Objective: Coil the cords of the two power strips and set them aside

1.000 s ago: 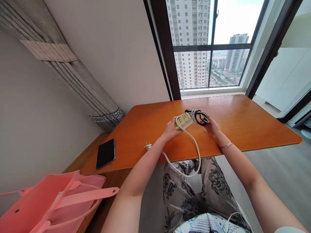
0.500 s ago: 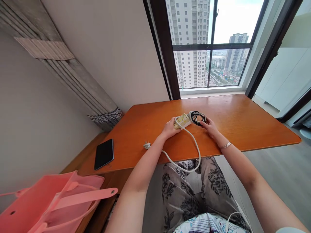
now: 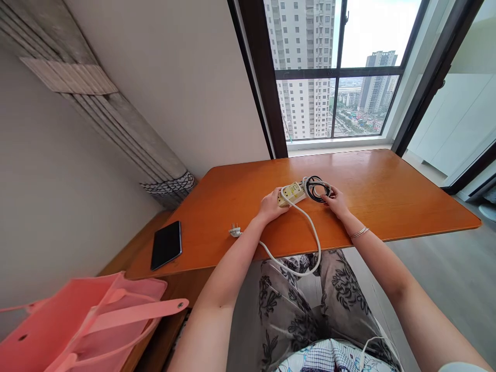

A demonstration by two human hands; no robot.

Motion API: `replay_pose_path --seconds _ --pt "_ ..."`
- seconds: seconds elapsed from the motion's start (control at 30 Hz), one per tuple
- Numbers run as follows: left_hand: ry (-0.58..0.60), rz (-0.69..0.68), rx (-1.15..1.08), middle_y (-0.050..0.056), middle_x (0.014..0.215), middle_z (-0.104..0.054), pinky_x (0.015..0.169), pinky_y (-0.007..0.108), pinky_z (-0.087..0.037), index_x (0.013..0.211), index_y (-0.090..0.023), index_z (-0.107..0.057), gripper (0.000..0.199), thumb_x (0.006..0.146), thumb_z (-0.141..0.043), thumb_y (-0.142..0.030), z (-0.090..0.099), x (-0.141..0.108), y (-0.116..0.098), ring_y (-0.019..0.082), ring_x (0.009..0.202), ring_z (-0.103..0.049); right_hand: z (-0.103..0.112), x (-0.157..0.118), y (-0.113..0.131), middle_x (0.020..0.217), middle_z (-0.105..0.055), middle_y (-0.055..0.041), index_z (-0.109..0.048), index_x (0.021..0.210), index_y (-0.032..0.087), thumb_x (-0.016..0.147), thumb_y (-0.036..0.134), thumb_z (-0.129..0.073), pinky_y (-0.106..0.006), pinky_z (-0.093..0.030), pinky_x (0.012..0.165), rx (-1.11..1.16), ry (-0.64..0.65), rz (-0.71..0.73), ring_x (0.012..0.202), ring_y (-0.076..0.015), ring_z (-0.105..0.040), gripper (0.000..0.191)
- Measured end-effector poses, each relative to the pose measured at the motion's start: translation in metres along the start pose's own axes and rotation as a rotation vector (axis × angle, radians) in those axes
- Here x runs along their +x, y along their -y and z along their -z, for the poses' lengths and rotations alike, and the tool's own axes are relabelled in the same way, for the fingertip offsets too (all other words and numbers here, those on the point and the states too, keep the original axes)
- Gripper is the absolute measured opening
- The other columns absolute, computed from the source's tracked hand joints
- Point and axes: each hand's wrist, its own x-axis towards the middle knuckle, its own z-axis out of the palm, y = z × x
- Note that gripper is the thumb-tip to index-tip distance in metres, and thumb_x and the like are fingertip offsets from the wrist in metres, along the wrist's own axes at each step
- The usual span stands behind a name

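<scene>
My left hand [image 3: 271, 205] is closed around the near end of a cream power strip [image 3: 293, 192] on the wooden table [image 3: 240, 191]. With my right hand [image 3: 336, 202] I grip a coil of black and white cable [image 3: 316, 188] at the strip's far end; the fingers are pinched on its right side. A white cord [image 3: 312, 227] loops from the strip over the table's front edge, hangs above my lap, and passes under my left forearm. The cord's plug [image 3: 234, 231] lies on the table left of that forearm, prongs pointing up.
A black tablet or phone [image 3: 166, 245] lies at the table's left end. An open pink bag [image 3: 89, 325] stands at the lower left, beside the table. Behind the table is a window [image 3: 335, 75], with a gathered curtain [image 3: 127, 134] to the left.
The coil of cable has shifted very slightly to the right with my right hand. My left hand, the power strip and the plug stay about where they were.
</scene>
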Motion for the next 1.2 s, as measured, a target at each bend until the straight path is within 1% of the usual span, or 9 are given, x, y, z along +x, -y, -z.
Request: replay_pose_path --seconds 0.13,0.27,0.37,0.57,0.73,0.83,0.97,1.07,1.2 --pt "-0.020 -0.023 0.024 0.008 0.119 -0.071 0.090 0.038 -0.052 0.131 -0.023 -0.052 0.065 0.071 -0.073 -0.036 -0.003 -0.002 0.002 0.030 0.109 -0.067 0.002 0.001 0.000 0.077 -0.062 0.0013 -0.064 0.119 0.020 0.068 0.040 -0.070 -0.030 -0.052 0.055 -0.063 -0.030 0.015 0.061 -0.0145 -0.056 0.055" --pt "-0.039 -0.041 0.043 0.010 0.121 -0.070 0.093 0.040 -0.052 0.131 -0.022 -0.052 0.065 0.071 -0.073 -0.034 -0.006 -0.002 0.003 0.032 0.110 -0.067 0.002 0.003 -0.003 0.080 -0.064 0.0006 -0.062 0.108 0.021 0.066 0.037 -0.072 -0.032 -0.052 0.063 -0.121 -0.090 0.016 0.065 -0.0158 -0.057 0.046" --pt "-0.057 -0.051 0.044 0.010 0.121 -0.070 0.094 0.041 -0.051 0.131 -0.021 -0.052 0.064 0.071 -0.072 -0.032 -0.008 -0.003 0.003 0.032 0.111 -0.066 0.002 0.005 -0.007 0.080 -0.065 -0.0004 -0.058 0.098 0.021 0.065 0.038 -0.072 -0.034 -0.051 0.069 -0.151 -0.139 0.001 0.070 -0.0179 -0.059 0.040" --pt "-0.070 -0.088 0.048 0.010 0.123 -0.069 0.099 0.041 -0.049 0.128 -0.022 -0.053 0.062 0.070 -0.072 -0.028 -0.009 -0.007 0.000 0.031 0.114 -0.064 0.007 0.011 -0.015 0.086 -0.063 -0.0017 -0.049 0.090 0.024 0.062 0.032 -0.072 -0.035 -0.049 0.076 -0.154 -0.217 0.014 0.079 -0.0196 -0.058 0.037" --pt "-0.074 -0.105 0.064 0.010 0.123 -0.068 0.098 0.041 -0.048 0.129 -0.021 -0.052 0.061 0.071 -0.070 -0.026 -0.008 -0.010 -0.003 0.031 0.114 -0.064 0.007 0.012 -0.018 0.087 -0.062 -0.0019 -0.046 0.090 0.025 0.067 0.037 -0.067 -0.033 -0.048 0.069 -0.048 -0.197 -0.003 0.076 -0.0189 -0.059 0.034" --pt "-0.081 -0.106 0.065 0.011 0.123 -0.068 0.098 0.041 -0.048 0.129 -0.020 -0.052 0.061 0.071 -0.071 -0.025 -0.010 -0.010 -0.003 0.031 0.114 -0.064 0.004 0.011 -0.014 0.085 -0.062 -0.0006 -0.047 0.092 0.024 0.065 0.038 -0.067 -0.032 -0.049 0.069 0.047 -0.159 -0.028 0.075 -0.0177 -0.059 0.037" --pt "-0.103 -0.115 0.060 0.011 0.125 -0.068 0.100 0.041 -0.048 0.129 -0.020 -0.052 0.061 0.071 -0.071 -0.025 -0.012 -0.010 0.000 0.030 0.115 -0.063 0.003 0.010 -0.004 0.090 -0.066 -0.0022 -0.054 0.095 0.021 0.062 0.039 -0.070 -0.031 -0.049 0.075 0.168 -0.155 -0.037 0.082 -0.0178 -0.060 0.041" --pt "-0.105 -0.119 0.071 0.011 0.124 -0.068 0.099 0.041 -0.047 0.128 -0.020 -0.053 0.060 0.071 -0.071 -0.025 -0.012 -0.010 0.001 0.031 0.115 -0.063 0.005 0.010 0.005 0.093 -0.069 -0.0042 -0.061 0.097 0.020 0.068 0.047 -0.064 -0.032 -0.048 0.077 0.239 -0.179 -0.032 0.087 -0.0200 -0.062 0.040" --pt "-0.104 -0.120 0.092 0.012 0.123 -0.067 0.099 0.043 -0.047 0.128 -0.020 -0.054 0.059 0.072 -0.070 -0.026 -0.011 -0.011 0.000 0.032 0.114 -0.063 0.010 0.008 0.014 0.105 -0.070 -0.0074 -0.067 0.101 0.019 0.074 0.056 -0.057 -0.033 -0.048 0.078 0.308 -0.246 0.017 0.098 -0.0226 -0.063 0.047"
